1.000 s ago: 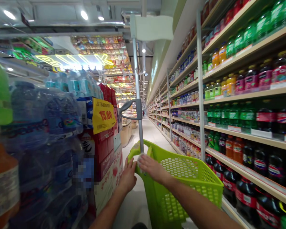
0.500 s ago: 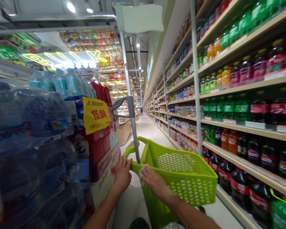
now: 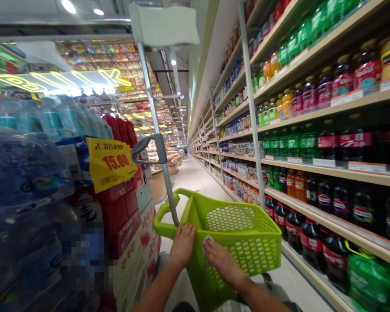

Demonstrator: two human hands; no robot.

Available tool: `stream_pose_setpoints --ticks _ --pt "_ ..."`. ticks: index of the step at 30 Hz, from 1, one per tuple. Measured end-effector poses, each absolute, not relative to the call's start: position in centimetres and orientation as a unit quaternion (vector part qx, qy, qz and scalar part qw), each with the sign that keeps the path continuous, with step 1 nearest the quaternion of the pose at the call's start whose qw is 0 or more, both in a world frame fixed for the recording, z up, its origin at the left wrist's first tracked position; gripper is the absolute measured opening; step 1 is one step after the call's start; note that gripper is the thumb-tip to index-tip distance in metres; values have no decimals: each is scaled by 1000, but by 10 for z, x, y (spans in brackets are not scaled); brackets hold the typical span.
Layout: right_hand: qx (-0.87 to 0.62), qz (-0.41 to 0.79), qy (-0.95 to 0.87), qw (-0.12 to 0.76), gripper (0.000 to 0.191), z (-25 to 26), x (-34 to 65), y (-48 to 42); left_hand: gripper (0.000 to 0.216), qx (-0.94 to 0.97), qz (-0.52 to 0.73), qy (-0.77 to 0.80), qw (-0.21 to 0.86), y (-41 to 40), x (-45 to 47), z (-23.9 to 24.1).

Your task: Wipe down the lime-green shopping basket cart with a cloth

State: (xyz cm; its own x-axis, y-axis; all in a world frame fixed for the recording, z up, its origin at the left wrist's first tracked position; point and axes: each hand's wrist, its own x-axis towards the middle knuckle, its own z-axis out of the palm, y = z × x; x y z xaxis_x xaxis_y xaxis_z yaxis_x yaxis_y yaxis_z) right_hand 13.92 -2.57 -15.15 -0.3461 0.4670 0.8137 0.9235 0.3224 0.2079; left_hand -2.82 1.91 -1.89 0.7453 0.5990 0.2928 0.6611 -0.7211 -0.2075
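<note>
A lime-green plastic shopping cart point(image 3: 247, 238) with perforated sides stands in front of me. My left hand point(image 3: 183, 245) has its fingers hooked over the rim near the base of the grey pole. A crumpled white wipe point(image 3: 206, 245) lies under the fingers of my right hand point(image 3: 221, 260), pressed against the cart's outer side just below the rim. Part of the wipe is hidden by that hand. The grey metal pole point(image 3: 154, 108) rises from the cart with a grey loop handle point(image 3: 147, 148) and a blank white sign plate point(image 3: 169, 26) on top.
Shelves of soda bottles point(image 3: 325, 195) line the right side, close to the cart. Stacked water packs point(image 3: 32, 173) and red boxes point(image 3: 123, 216) with a yellow price sign point(image 3: 110, 164) stand at left. A pale aisle floor point(image 3: 195, 173) runs ahead.
My left hand has moved right along the cart onto the rim near the pole base. The right hand has slid the wipe slightly right and down. The view has shifted.
</note>
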Motion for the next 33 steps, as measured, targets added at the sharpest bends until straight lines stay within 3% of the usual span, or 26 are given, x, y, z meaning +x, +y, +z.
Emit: stream_pose_setpoints --ticks 3,9,15,21,28,33 --pt "-478 -333 -749 315 24 -173 150 -43 55 -917 -87 -357 157 17 -27 -20" --pt "-521 -331 -705 350 30 -139 162 -54 60 -926 -38 -342 154 5 -8 -27" --pt "-507 -356 -714 328 26 -184 190 -71 62 -915 -43 -366 165 5 4 -30" --pt "-548 -352 -664 366 33 -155 198 -61 67 -936 0 -322 144 -4 33 -37" --pt "-537 -365 -675 351 29 -213 216 -83 70 -926 14 -350 141 -10 48 -44" --pt "-565 -349 -656 358 32 -168 215 -76 72 -935 13 -326 142 -16 63 -55"
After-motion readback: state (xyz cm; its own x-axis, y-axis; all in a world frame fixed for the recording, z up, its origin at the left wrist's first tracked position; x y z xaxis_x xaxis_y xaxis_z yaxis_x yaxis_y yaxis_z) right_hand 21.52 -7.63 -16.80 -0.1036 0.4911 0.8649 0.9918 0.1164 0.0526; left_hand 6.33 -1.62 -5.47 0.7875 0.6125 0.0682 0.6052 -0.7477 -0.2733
